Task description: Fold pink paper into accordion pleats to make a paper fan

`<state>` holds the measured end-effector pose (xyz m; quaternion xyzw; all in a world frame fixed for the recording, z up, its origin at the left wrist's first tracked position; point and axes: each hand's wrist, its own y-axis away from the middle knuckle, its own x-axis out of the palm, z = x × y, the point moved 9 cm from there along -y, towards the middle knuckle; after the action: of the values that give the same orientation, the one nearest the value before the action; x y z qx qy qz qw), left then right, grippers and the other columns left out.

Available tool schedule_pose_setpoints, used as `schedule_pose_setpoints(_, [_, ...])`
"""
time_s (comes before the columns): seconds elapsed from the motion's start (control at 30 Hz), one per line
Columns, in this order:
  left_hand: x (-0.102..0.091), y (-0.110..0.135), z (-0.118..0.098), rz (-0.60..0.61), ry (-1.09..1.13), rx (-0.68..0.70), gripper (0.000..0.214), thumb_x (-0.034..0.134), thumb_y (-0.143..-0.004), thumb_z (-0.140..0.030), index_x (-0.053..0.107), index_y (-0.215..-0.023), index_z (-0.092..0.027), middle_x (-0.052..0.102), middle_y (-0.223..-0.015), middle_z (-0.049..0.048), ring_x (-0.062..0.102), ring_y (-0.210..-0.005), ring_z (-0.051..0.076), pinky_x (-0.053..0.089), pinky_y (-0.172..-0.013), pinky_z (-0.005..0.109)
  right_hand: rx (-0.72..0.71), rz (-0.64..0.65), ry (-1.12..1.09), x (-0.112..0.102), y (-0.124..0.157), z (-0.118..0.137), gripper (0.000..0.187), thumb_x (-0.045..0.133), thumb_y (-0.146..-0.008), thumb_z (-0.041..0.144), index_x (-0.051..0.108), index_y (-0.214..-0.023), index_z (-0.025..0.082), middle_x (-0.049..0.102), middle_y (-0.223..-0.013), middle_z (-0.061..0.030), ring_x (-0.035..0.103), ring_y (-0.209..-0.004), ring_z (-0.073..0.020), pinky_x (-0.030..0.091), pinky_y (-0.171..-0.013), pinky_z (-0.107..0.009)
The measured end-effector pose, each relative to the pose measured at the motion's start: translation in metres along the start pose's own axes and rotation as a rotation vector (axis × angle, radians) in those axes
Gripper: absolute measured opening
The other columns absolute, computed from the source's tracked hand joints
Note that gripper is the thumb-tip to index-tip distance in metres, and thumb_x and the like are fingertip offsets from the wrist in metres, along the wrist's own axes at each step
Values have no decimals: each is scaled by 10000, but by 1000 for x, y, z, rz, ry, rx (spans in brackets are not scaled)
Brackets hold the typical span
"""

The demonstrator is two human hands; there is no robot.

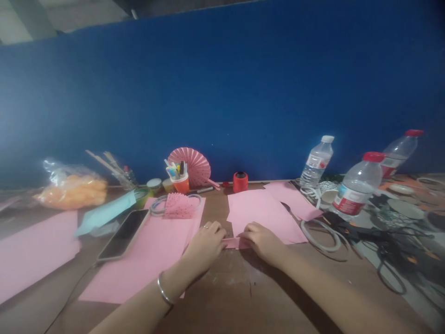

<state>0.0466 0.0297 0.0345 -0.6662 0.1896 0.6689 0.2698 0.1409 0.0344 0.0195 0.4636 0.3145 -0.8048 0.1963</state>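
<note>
Narrow pink folded-paper strip [228,243] at ctr of frame, just below mid-ht, between the two hands. Long axis runs approx. L–R across the pic, near level. L hand [207,239] at its L end, R hand [260,241] at its R end; both touching, so neither clearly nearer. Short length of strip shows between fingertips.

L hand: fingers curled, nearly closed, pinching strip end; thumb mostly hidden. R hand: same, fingers bent down over other end, little gap; exact thumb pos. can't tell.

Surroundings: brown wooden counter [222,306] under all. Large flat pink paper sheet [264,213] just above R hand, ctr-right. Black-screened phone [124,234] lower left, on pink sheets. Round pleated pink paper fan [198,164] upright behind, ctr; squat red container w/ dark top [240,183] to its R.
</note>
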Motion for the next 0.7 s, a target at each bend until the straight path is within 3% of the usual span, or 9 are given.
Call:
schedule_pose_setpoints(0.23, [13, -4, 4, 1, 195, -11, 134, 420, -852, -179, 554, -840, -174, 551, -814, 21, 485, -788, 162, 386, -702, 273, 34, -14, -37, -3, 0, -13, 155, 490, -832, 173, 642, -804, 174, 573, -780, -34, 493, -780, -152, 373, -690, -249])
schedule_pose_setpoints(0.33, [13, -4, 0, -4, 139, 8, 118, 425, -841, -148, 535, -802, -163, 544, -806, 25, 480, -769, 167, 389, -688, 280, 37, 32, -68, -12, 2, -17, 121, 518, -818, 186, 637, -798, 174, 595, -771, -25, 508, -770, -145, 378, -698, -243])
schedule_pose_setpoints(0.5, [6, 1, -13, 3, 3, 88, 111, 426, -827, -116, 521, -816, -171, 538, -797, 26, 473, -745, 181, 393, -642, 296, -115, 176, 32, -22, 7, -7, 212, 445, -862, 232, 645, -807, 191, 619, -769, -28, 516, -766, -151, 373, -704, -251])
schedule_pose_setpoints(0.7, [4, 6, -21, 7, -24, 152, 124, 438, -813, -109, 543, -826, -176, 536, -802, 32, 473, -772, 193, 404, -637, 300, -132, 216, 181, -14, 11, -5, 228, 476, -841, 291, 653, -756, 173, 614, -764, -56, 525, -756, -171, 371, -649, -262])
